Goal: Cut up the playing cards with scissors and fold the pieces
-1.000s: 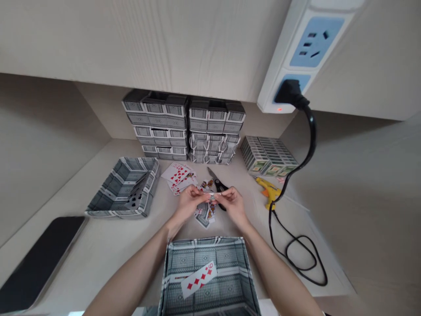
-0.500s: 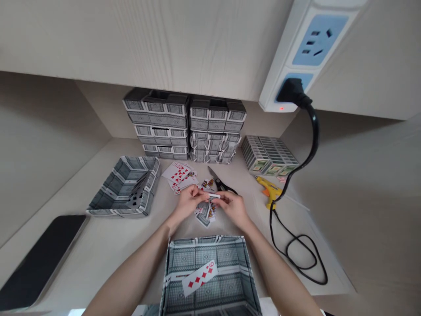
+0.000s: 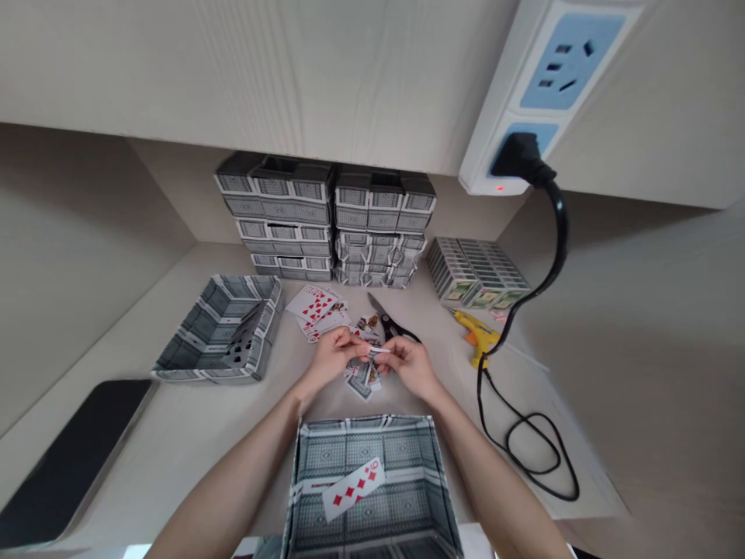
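Between my two hands is a small folded piece of playing card [image 3: 375, 352], pinched from both sides. My left hand [image 3: 336, 355] grips its left end with thumb and fingers; my right hand [image 3: 410, 363] grips the right end. Under them lie loose cut card pieces [image 3: 359, 382], some face up, some showing a grey-green back. Scissors [image 3: 389, 320] with dark handles rest just beyond my right hand. Close to me stands an open box made of playing cards [image 3: 401, 466], with a cut six-of-diamonds piece [image 3: 355, 489] lying inside.
A second card box [image 3: 192, 353] holding cards stands left, beside a dark flat object [image 3: 75, 458]. Face-up cards [image 3: 317, 310] lie near the scissors. Stacked card boxes [image 3: 285, 202] fill the back. Right are card packs [image 3: 477, 272], a yellow glue gun [image 3: 478, 335], its cord and a power strip [image 3: 541, 101].
Both hands stay at the same spot. The piece between my fingers is tilted a little differently, and the view has shifted slightly.
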Tool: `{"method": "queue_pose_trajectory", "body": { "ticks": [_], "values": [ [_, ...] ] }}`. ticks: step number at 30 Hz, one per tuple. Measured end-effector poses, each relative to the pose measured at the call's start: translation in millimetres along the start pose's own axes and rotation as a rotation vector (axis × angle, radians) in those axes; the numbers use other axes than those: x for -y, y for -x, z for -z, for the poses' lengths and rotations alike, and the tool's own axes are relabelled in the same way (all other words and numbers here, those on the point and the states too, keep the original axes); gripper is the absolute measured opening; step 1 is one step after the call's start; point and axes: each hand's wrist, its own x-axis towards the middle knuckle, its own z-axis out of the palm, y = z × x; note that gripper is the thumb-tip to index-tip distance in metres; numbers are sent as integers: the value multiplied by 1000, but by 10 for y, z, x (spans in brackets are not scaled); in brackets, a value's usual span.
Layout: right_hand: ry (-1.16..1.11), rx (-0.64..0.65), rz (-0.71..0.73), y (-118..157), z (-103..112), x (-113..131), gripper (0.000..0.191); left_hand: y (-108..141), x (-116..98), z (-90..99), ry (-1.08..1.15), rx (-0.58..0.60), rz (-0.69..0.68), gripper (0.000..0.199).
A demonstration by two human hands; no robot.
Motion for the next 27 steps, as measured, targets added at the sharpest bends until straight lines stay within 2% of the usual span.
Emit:
{"method": "queue_pose_trajectory", "body": {
  "ticks": [6,27],
  "values": [
    [-76,-18,-14,-1,-32,53,24,-18,49,-2,13,-48,-17,53],
    [-132,-22,-35,-3,-48,72,23,-21,25,-18,69,-70,153,55]
  ]
}}
